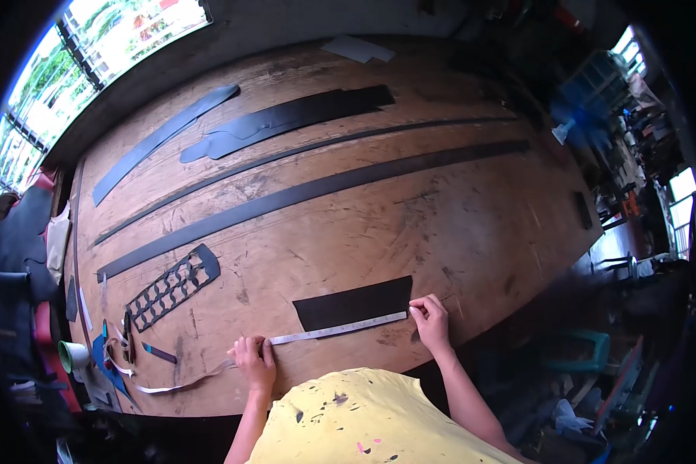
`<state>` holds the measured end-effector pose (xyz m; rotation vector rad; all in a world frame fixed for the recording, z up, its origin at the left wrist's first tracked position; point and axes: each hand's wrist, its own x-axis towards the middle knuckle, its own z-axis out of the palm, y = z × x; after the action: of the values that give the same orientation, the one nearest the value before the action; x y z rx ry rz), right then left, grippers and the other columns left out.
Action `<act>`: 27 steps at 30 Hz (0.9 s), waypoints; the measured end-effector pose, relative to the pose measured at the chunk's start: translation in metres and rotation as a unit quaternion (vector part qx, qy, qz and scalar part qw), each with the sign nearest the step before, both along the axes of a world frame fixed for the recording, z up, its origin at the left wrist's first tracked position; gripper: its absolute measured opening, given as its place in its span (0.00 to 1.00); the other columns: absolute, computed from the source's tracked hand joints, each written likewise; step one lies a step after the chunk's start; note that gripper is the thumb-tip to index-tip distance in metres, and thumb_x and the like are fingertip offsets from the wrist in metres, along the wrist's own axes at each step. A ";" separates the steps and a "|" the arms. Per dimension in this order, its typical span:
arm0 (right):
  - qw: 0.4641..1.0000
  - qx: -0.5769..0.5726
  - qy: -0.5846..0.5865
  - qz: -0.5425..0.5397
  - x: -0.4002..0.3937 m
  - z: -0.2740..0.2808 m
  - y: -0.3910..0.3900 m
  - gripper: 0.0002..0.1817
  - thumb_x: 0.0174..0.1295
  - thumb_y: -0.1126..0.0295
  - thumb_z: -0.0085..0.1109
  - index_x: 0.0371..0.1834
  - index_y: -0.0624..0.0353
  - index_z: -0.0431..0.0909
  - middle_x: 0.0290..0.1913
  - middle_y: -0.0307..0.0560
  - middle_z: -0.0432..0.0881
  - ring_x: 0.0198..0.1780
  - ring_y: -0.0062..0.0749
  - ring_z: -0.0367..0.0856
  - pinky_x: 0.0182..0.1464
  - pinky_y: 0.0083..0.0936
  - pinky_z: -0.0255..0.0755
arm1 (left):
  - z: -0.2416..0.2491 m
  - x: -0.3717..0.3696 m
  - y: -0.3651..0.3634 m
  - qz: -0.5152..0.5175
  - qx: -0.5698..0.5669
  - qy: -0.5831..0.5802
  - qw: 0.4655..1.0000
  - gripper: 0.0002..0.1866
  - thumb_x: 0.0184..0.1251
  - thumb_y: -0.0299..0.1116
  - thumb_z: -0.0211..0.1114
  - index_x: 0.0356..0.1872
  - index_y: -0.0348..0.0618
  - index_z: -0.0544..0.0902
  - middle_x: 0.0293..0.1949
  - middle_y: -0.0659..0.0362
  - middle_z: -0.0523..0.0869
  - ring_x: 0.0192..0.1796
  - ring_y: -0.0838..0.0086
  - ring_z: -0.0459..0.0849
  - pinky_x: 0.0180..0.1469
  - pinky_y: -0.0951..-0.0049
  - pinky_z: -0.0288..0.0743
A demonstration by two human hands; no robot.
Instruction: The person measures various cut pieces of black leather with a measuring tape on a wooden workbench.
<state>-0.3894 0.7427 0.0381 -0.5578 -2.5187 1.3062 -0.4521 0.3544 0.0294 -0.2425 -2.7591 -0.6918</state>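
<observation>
A black piece of leather-like sheet lies near the front edge of the table. A white measuring tape is stretched straight along its lower edge. My left hand is closed on the tape, left of the black piece, and the loose rest of the tape curls away to the left. My right hand pinches the tape's end at the black piece's right side, with thumb and fingertips together.
Long black strips cross the wooden table. Dark cut pieces lie farther back. A black cut-out lattice, scissors and a green-white cup are at the left. A teal stool stands at the right.
</observation>
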 end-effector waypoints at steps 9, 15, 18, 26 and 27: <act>0.993 0.115 0.022 0.034 0.003 -0.005 -0.009 0.16 0.45 0.74 0.78 0.37 0.57 0.82 0.37 0.44 0.78 0.44 0.44 0.79 0.48 0.38 0.75 | -0.003 0.000 -0.002 0.001 -0.002 0.017 1.000 0.05 0.62 0.29 0.69 0.34 0.48 0.80 0.31 0.57 0.78 0.39 0.61 0.77 0.47 0.60 0.62; 0.982 0.163 0.076 0.064 0.005 -0.017 -0.016 0.12 0.47 0.80 0.73 0.28 0.57 0.76 0.36 0.47 0.76 0.44 0.46 0.77 0.49 0.41 0.72 | -0.004 0.011 -0.017 -0.017 0.049 0.007 0.999 0.06 0.56 0.28 0.70 0.34 0.47 0.82 0.33 0.56 0.80 0.41 0.59 0.78 0.48 0.58 0.65; 0.986 0.133 0.065 0.073 0.008 -0.015 -0.013 0.10 0.55 0.80 0.68 0.31 0.59 0.73 0.35 0.50 0.75 0.40 0.48 0.75 0.46 0.39 0.72 | -0.003 0.015 -0.024 -0.022 0.040 0.011 0.999 0.07 0.57 0.29 0.70 0.36 0.47 0.83 0.35 0.57 0.80 0.42 0.61 0.79 0.49 0.60 0.65; 0.985 -0.128 -0.118 -0.001 0.053 -0.008 -0.004 0.02 0.64 0.80 0.62 0.36 0.63 0.79 0.31 0.35 0.77 0.35 0.19 0.74 0.41 0.22 0.71 | -0.006 -0.015 -0.206 0.259 -0.050 0.092 0.960 0.05 0.71 0.35 0.64 0.36 0.47 0.83 0.35 0.55 0.81 0.44 0.57 0.79 0.50 0.54 0.68; 0.994 -0.068 -0.089 0.009 0.061 -0.018 0.001 0.02 0.64 0.80 0.62 0.37 0.63 0.80 0.31 0.37 0.78 0.34 0.20 0.74 0.40 0.23 0.71 | -0.004 -0.027 -0.237 0.288 -0.072 0.125 0.947 0.05 0.70 0.34 0.65 0.37 0.47 0.84 0.37 0.57 0.83 0.46 0.57 0.80 0.52 0.53 0.69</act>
<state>-0.3287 0.7433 0.0198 -0.7122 -2.5927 1.5059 -0.4794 0.1174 0.0251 0.4086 -2.4442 -0.2799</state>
